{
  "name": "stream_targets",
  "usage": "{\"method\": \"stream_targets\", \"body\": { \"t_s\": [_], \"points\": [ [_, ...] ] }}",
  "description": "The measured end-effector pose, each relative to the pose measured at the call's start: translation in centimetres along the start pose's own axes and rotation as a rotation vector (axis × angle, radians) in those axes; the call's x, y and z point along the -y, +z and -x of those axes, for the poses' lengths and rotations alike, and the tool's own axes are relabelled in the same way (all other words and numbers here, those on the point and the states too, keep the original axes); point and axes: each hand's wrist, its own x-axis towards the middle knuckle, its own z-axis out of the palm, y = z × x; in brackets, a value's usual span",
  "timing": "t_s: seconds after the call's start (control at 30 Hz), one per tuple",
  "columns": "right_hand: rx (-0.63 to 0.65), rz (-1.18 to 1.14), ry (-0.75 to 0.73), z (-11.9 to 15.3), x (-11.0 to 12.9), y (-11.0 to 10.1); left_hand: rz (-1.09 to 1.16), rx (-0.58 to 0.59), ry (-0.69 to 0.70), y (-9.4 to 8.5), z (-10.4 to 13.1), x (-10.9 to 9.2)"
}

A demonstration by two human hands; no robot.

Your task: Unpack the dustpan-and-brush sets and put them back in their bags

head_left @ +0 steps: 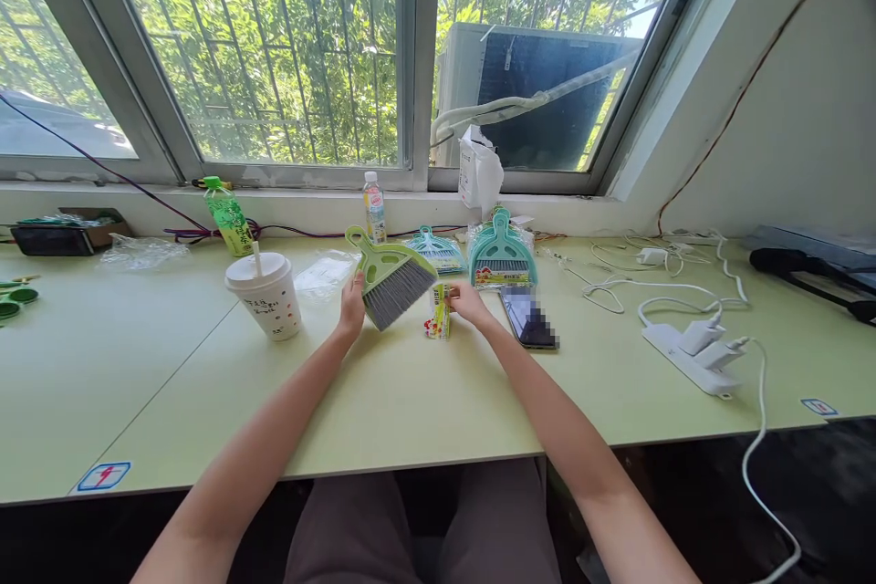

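My left hand (352, 306) is closed on the edge of a green dustpan and brush set (380, 265), tilted above the table with its grey bristles (401, 295) facing me. In my right hand (467, 301) is a small yellow-green printed label card (438, 312), pinched by its right side just to the right of the bristles. Behind that hand a teal dustpan and brush set (502, 246) with a similar label stands at the back of the table. A second, light blue set (438, 251) lies beside it.
A white lidded cup with a straw (264, 297) stands at left, by a green bottle (229, 214). A phone (528, 318) lies right of my right hand. Farther right are a power strip (688, 358) and loose white cables. Clear plastic wrap (325, 274) lies behind my left hand.
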Motion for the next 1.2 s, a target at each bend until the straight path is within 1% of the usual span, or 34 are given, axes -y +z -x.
{"method": "stream_targets", "body": {
  "t_s": [0.03,0.1,0.17,0.23,0.3,0.33,0.37,0.43,0.5,0.57,0.67,0.73,0.77,0.8,0.83,0.87,0.93,0.97,1.0,1.03,1.07,1.13,1.2],
  "points": [
    [-0.080,0.119,-0.051,0.1,-0.2,-0.2,-0.051,-0.039,0.065,-0.2,0.1,-0.3],
    [-0.241,0.309,-0.193,0.4,-0.2,-0.2,-0.185,-0.089,0.131,-0.4,0.6,-0.8],
    [-0.332,0.428,-0.347,1.1,0.3,0.3,-0.290,-0.118,0.164,-0.2,1.4,-1.3],
    [-0.331,0.487,-0.495,2.0,1.2,1.2,-0.326,-0.102,0.197,0.2,2.5,-1.7],
    [-0.246,0.492,-0.608,3.0,2.2,2.4,-0.325,-0.035,0.219,0.7,3.8,-2.1],
    [-0.213,0.484,-0.639,3.5,2.6,3.1,-0.327,0.012,0.227,1.0,4.5,-2.2],
    [-0.202,0.467,-0.654,4.0,2.9,3.7,-0.333,0.066,0.235,1.2,5.1,-2.3],
    [-0.245,0.399,-0.638,4.5,3.4,4.7,-0.358,0.173,0.252,1.5,6.0,-2.4],
    [-0.285,0.327,-0.606,4.7,3.7,4.9,-0.368,0.233,0.259,1.6,6.6,-2.5],
    [-0.280,0.269,-0.588,4.4,3.9,4.6,-0.374,0.237,0.275,1.7,6.7,-2.5],
    [-0.248,0.193,-0.590,3.9,4.6,3.5,-0.443,0.238,0.368,1.7,6.3,-2.5],
    [-0.202,0.111,-0.593,3.9,5.2,2.9,-0.501,0.238,0.422,1.7,5.6,-2.5],
    [-0.164,0.047,-0.588,3.9,5.5,2.7,-0.516,0.203,0.429,1.6,5.1,-2.5],
    [-0.121,-0.036,-0.571,4.0,5.9,2.5,-0.523,0.139,0.424,1.4,4.4,-2.4],
    [-0.080,-0.129,-0.545,4.1,6.2,2.4,-0.523,0.045,0.405,1.1,3.6,-2.4],
    [-0.049,-0.218,-0.514,4.3,6.6,2.2,-0.515,-0.110,0.386,0.5,2.6,-2.3],
    [-0.037,-0.332,-0.455,4.4,7.2,1.6,-0.540,-0.300,0.351,-1.0,0.4,-2.1],
    [-0.051,-0.345,-0.438,4.4,7.4,1.2,-0.564,-0.355,0.324,-1.8,-0.7,-1.9],
    [-0.073,-0.329,-0.429,4.2,7.6,0.8,-0.582,-0.379,0.294,-2.5,-1.7,-1.6],
    [-0.101,-0.292,-0.425,4.0,7.6,0.2,-0.588,-0.359,0.261,-3.1,-2.6,-1.2],
    [-0.135,-0.236,-0.420,3.8,7.6,-0.3,-0.583,-0.307,0.221,-3.6,-3.3,-0.8],
    [-0.188,-0.059,-0.392,3.3,7.3,-1.4,-0.587,-0.086,0.118,-4.0,-4.1,0.2],
    [-0.212,0.216,-0.330,2.9,6.9,-2.0,-0.681,0.178,0.046,-3.8,-4.2,1.1]
  ]
}}
